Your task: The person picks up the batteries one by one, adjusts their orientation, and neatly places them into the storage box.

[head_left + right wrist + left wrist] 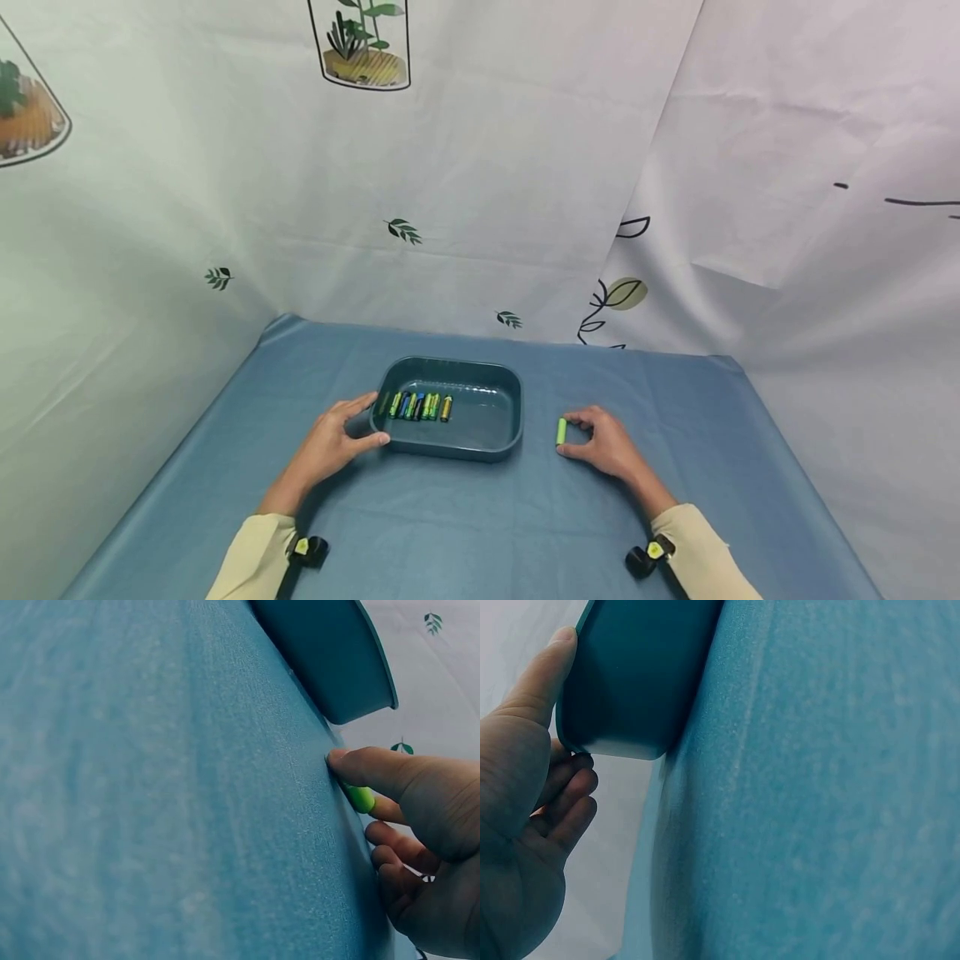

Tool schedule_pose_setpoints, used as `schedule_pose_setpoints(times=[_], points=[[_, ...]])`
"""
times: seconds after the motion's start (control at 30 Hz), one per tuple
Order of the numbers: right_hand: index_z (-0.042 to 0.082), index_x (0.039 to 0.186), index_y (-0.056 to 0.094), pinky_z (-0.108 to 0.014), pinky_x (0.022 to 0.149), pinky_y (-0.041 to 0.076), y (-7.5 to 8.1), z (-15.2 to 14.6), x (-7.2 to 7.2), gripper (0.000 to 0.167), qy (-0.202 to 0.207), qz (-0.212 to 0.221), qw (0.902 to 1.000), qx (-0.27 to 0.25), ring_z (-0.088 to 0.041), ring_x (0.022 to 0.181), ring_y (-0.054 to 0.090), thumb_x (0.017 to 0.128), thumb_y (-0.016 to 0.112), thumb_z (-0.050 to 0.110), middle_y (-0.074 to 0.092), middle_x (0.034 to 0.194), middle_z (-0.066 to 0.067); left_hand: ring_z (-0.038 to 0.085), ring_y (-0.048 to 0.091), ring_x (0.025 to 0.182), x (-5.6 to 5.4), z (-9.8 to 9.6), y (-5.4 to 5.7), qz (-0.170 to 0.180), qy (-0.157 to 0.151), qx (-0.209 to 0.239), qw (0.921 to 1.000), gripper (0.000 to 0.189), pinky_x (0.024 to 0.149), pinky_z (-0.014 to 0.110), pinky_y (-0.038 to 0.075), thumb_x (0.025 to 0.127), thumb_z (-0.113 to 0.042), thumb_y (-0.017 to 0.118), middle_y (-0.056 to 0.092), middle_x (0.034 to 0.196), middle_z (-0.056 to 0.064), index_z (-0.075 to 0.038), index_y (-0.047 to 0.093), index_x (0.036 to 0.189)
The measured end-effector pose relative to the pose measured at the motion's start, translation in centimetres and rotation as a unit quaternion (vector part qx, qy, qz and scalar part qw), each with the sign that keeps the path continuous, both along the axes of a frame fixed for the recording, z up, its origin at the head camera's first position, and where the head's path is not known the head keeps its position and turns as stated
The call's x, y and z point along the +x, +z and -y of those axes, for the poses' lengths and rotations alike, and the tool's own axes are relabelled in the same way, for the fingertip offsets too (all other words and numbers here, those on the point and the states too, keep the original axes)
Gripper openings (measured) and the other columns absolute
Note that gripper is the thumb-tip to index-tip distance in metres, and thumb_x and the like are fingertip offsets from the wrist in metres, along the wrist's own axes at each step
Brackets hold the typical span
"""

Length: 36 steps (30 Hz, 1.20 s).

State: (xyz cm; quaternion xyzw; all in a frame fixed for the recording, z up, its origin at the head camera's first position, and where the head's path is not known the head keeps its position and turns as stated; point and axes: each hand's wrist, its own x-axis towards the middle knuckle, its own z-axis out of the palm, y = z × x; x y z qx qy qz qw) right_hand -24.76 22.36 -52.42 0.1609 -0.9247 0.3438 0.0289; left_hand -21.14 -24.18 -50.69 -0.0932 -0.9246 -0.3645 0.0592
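Observation:
A dark teal rectangular tray rests on the cloth, with several small batteries lying side by side in its left half. My left hand holds the tray's left end, thumb at the near corner and fingers farther back along the rim. In the left wrist view the thumb lies against the tray's rim. Right of the tray, my right hand pinches a bright green battery by its two ends, thumb near and fingers far. Low over the cloth, this battery is partly covered by the thumb in the right wrist view.
Blue cloth covers the table. White fabric printed with leaves and plants hangs behind and at both sides. A small black device with a yellow mark is strapped to each wrist, over pale sleeves.

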Motion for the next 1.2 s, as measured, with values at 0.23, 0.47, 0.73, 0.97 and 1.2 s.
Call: schedule_pose_setpoints(times=[0.23, 0.47, 0.73, 0.97, 1.2], points=[[0.010, 0.119, 0.075, -0.044, 0.083, 0.052, 0.1, -0.1, -0.2, 0.046, 0.001, -0.001, 1.0000, 0.000, -0.022, 0.099, 0.063, 0.079, 0.090, 0.027, 0.067, 0.106, -0.002, 0.050, 0.038, 0.142, 0.0, -0.1, 0.0, 0.002, 0.000, 0.002, 1.0000, 0.084, 0.103, 0.071, 0.040, 0.084, -0.039, 0.085, 0.046, 0.154, 0.024, -0.007, 0.048, 0.153], [0.010, 0.118, 0.076, -0.042, 0.082, 0.052, 0.2, -0.4, -0.6, 0.045, 0.000, -0.001, 0.9998, -0.022, -0.021, 0.097, 0.063, 0.079, 0.090, 0.028, 0.069, 0.107, -0.003, 0.049, 0.041, 0.140, 0.0, -0.2, -0.1, 0.001, 0.001, -0.002, 1.0000, 0.084, 0.102, 0.070, 0.041, 0.084, -0.040, 0.085, 0.047, 0.154, 0.023, -0.008, 0.049, 0.153], [0.013, 0.120, 0.075, -0.041, 0.079, 0.053, 1.4, -0.3, -1.0, 0.046, -0.005, -0.002, 0.9995, -0.031, -0.020, 0.097, 0.064, 0.080, 0.090, 0.029, 0.070, 0.109, -0.003, 0.050, 0.039, 0.141, 0.0, -0.1, 0.0, 0.001, -0.001, 0.002, 1.0000, 0.084, 0.102, 0.071, 0.040, 0.084, -0.040, 0.084, 0.046, 0.154, 0.024, -0.008, 0.049, 0.153], [0.013, 0.122, 0.075, -0.044, 0.078, 0.056, 2.9, 0.5, -1.4, 0.048, -0.007, -0.016, 0.9992, -0.035, -0.026, 0.102, 0.067, 0.080, 0.090, 0.030, 0.070, 0.114, -0.007, 0.051, 0.038, 0.142, 0.0, 0.0, 0.0, 0.000, -0.002, 0.004, 1.0000, 0.084, 0.103, 0.071, 0.039, 0.084, -0.039, 0.085, 0.047, 0.154, 0.024, -0.007, 0.049, 0.153], [0.017, 0.125, 0.074, -0.044, 0.077, 0.056, 4.6, 1.7, -1.9, 0.049, -0.010, -0.014, 0.9992, -0.035, -0.025, 0.105, 0.067, 0.081, 0.089, 0.035, 0.069, 0.120, -0.004, 0.049, 0.039, 0.142, 0.0, 0.0, 0.0, 0.002, 0.001, 0.004, 1.0000, 0.084, 0.103, 0.071, 0.040, 0.085, -0.039, 0.085, 0.046, 0.154, 0.024, -0.007, 0.049, 0.153]])
